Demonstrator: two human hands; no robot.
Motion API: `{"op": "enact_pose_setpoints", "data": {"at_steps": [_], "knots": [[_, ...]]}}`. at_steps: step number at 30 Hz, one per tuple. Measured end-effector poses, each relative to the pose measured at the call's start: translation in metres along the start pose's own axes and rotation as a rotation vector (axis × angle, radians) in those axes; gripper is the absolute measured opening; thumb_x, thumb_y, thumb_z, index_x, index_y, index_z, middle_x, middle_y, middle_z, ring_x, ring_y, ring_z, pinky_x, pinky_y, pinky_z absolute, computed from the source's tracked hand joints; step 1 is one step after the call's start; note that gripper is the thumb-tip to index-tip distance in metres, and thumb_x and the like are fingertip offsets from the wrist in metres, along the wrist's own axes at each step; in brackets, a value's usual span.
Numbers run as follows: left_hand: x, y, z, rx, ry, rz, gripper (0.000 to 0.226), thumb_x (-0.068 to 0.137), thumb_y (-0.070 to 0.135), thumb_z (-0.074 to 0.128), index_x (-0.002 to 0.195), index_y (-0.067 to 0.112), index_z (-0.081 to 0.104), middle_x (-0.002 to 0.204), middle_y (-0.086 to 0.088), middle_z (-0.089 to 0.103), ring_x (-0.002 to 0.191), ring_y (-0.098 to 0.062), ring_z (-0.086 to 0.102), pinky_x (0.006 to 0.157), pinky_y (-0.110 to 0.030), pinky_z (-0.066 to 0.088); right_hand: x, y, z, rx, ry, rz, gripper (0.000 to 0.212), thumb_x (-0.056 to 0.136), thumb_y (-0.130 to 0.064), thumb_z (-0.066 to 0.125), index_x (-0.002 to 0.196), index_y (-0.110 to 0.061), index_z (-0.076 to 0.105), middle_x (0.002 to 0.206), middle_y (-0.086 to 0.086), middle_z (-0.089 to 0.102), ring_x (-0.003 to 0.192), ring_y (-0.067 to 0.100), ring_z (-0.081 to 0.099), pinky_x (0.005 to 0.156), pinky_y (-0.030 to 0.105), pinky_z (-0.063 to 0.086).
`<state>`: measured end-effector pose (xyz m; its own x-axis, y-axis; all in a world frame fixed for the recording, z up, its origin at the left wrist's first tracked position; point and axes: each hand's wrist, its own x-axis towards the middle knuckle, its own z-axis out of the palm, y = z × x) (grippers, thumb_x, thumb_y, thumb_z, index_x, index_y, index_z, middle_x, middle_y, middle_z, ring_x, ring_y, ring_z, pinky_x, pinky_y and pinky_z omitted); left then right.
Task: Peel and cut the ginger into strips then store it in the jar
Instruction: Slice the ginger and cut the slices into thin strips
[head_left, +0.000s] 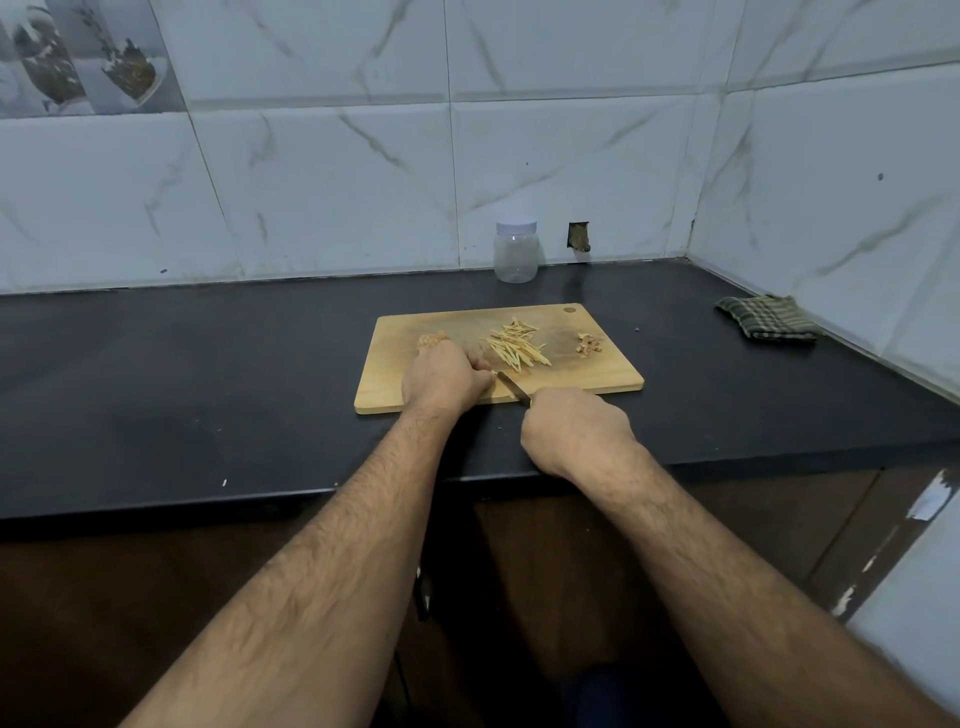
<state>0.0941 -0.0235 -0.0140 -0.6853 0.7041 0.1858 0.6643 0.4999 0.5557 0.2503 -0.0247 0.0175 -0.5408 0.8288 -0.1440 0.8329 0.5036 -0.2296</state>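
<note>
I am looking down at a black countertop (208, 364) where a wooden cutting board (597, 374) is lying, with a folded checked cloth (766, 325) sitting well apart to its right, against the tiled wall (337, 182). A small pile of ginger peel (589, 344) is resting near the board's right end, and a heap of pale ginger strips (517, 345) is lying in the middle. Behind the board, a clear plastic jar (515, 252) is standing upright against the wall with its white lid on; I am seeing nothing inside it. My left hand (444, 376) is curling down over a ginger piece at the knife's tip, hiding nearly all of it, while another ginger chunk (431, 341) is peeking out just beyond the knuckles. My right hand (576, 428) is gripping the knife (511, 387) with its fingers wrapped around the handle, which is hidden, so only the blade is showing, angling toward the left fingers. A dark hole in the wall beside the jar is too small to make out.
</note>
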Motion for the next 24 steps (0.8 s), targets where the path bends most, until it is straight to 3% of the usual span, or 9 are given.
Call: {"op": "enact_pose_setpoints", "data": {"at_steps": [6, 11, 16, 24], "knots": [[0.001, -0.002, 0.002, 0.004, 0.014, 0.004, 0.019, 0.090, 0.033, 0.068, 0.106, 0.032, 0.077, 0.136, 0.007, 0.060, 0.114, -0.017, 0.060, 0.076, -0.026, 0.043, 0.004, -0.003, -0.001, 0.040, 0.047, -0.022, 0.028, 0.101, -0.023, 0.046, 0.122, -0.012, 0.060, 0.117, 0.007, 0.062, 0.089, 0.024, 0.050, 0.073, 0.035, 0.042], [0.004, -0.003, 0.007, 0.023, 0.026, -0.012, 0.021, 0.088, 0.035, 0.068, 0.105, 0.026, 0.077, 0.131, 0.004, 0.063, 0.106, -0.019, 0.063, 0.080, -0.030, 0.053, 0.008, -0.008, -0.002, 0.048, 0.075, -0.045, 0.028, 0.100, -0.023, 0.047, 0.121, -0.011, 0.061, 0.120, 0.007, 0.063, 0.096, 0.025, 0.056, 0.075, 0.034, 0.043], [0.003, -0.004, 0.008, 0.017, 0.025, -0.002, 0.018, 0.089, 0.032, 0.066, 0.103, 0.033, 0.078, 0.117, 0.009, 0.070, 0.102, -0.018, 0.064, 0.074, -0.027, 0.048, 0.010, -0.011, -0.001, 0.035, 0.076, -0.050, 0.027, 0.099, -0.020, 0.046, 0.119, -0.011, 0.062, 0.118, 0.007, 0.063, 0.089, 0.023, 0.051, 0.075, 0.035, 0.044], [0.002, -0.002, 0.008, 0.010, 0.027, -0.020, 0.019, 0.091, 0.036, 0.066, 0.106, 0.036, 0.076, 0.112, 0.008, 0.072, 0.103, -0.017, 0.063, 0.071, -0.027, 0.042, 0.013, -0.017, -0.004, 0.013, 0.027, -0.062, 0.024, 0.099, -0.019, 0.051, 0.119, -0.012, 0.061, 0.119, 0.006, 0.063, 0.090, 0.022, 0.051, 0.078, 0.034, 0.044]]}}
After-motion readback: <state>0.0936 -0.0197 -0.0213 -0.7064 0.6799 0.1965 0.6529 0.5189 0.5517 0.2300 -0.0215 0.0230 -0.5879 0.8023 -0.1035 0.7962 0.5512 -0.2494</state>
